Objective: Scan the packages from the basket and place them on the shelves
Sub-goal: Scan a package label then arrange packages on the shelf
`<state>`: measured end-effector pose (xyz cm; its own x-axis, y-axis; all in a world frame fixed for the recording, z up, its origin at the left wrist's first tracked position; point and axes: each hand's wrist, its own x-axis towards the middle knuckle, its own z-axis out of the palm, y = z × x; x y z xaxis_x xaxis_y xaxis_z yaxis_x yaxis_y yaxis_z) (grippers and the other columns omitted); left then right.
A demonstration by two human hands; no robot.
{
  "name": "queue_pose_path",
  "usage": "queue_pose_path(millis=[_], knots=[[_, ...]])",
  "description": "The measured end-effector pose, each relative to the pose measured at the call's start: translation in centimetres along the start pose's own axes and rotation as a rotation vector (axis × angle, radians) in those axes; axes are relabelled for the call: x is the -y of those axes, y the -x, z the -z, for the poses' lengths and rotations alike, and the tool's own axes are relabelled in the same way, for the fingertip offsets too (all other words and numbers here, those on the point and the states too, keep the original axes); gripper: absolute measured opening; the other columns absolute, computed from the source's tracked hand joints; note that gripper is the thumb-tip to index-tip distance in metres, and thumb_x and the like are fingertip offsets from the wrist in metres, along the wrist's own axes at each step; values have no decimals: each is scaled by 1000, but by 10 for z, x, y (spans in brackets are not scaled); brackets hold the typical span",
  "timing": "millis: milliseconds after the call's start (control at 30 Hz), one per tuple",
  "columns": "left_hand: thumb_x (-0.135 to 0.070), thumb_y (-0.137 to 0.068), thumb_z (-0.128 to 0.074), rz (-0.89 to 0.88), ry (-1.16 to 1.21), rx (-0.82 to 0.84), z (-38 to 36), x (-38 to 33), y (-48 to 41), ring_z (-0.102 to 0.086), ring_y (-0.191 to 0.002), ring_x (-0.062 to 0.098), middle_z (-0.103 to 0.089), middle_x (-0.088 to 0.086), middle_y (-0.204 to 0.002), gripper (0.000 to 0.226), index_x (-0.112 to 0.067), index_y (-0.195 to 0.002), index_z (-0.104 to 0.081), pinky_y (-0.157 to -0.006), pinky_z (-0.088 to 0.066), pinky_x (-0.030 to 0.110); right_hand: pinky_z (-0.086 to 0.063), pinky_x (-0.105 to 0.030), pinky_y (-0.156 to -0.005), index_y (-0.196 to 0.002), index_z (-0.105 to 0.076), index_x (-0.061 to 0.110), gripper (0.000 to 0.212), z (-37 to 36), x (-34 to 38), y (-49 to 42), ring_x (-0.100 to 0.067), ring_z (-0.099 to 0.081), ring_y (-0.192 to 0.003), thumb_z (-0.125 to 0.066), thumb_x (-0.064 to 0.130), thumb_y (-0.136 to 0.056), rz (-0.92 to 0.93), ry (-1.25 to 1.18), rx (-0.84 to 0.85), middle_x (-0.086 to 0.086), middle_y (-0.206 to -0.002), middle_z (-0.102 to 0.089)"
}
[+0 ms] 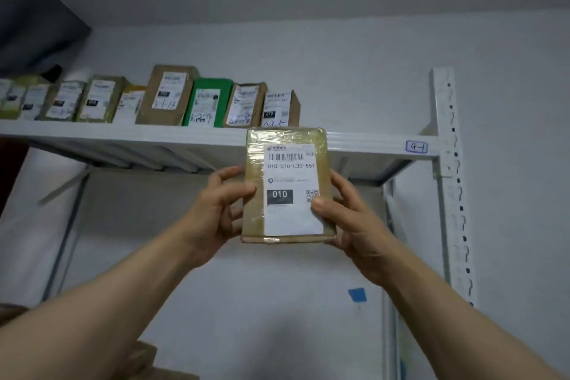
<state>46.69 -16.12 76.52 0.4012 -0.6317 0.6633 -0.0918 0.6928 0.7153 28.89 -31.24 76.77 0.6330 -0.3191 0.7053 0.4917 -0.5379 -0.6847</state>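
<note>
Head view. We see one brown, tape-wrapped package held upright at the centre of the frame. Its white label faces us, and its top edge overlaps the front lip of the white shelf, which runs from 9 o'clock to 3 o'clock.

A row of parcels stands on that shelf from 9 to 12 o'clock. The last one is just above and behind the held package. To the right of it, at 1 to 2 o'clock, the shelf shows no parcels as far as the slotted post. The post carries a handwritten tag at 3 o'clock. Neither the basket nor a scanner is in view.

We judge the step in hand to be placement, with the package carried up to shelf height. The next move calls for lifting the package clear of the lip. It then goes right and back into the gap beside the last parcel, label outward like its neighbours.

Both forearms reach up and inward, from 7 o'clock and 5 o'clock. The left hand grips the package's left edge, thumb on the front and fingers curled behind. The right hand clasps the right edge and lower corner. Its thumb presses on the label, and its fingers wrap round the side.
</note>
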Motion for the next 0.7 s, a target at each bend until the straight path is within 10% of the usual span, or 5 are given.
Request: queue_pose_path(millis=[300,433,700], knots=[[-21,-100,-57,-290,-258,-33,-74,-34,-120,-66,-114,15,-74,-9,-115,35,-27,-134,-58,-87,-56,44,-61,-38,-84,-145,-34,46,68,62,46,-99,-20,-67,-111,-74,31,-91,342,216,-224,2,-132,-61],[-9,-86,-69,-359,-418,-41,-87,-39,-166,-61,-119,18,-64,-6,-132,78,-25,-153,-34,-105,-48,46,-58,-45,-93,-144,-32,39,66,85,55,-142,-17,-63,-111,-72,30,-92,422,333,-323,4,-126,-58],[12,-76,-77,-481,-654,66,-104,-41,-226,-63,-96,5,-54,-9,-127,110,-37,-153,-15,-64,-57,17,-52,-46,-103,-149,-29,32,59,111,61,-198,-19,-61,-116,-61,33,-99,422,584,-465,5,-130,-59]])
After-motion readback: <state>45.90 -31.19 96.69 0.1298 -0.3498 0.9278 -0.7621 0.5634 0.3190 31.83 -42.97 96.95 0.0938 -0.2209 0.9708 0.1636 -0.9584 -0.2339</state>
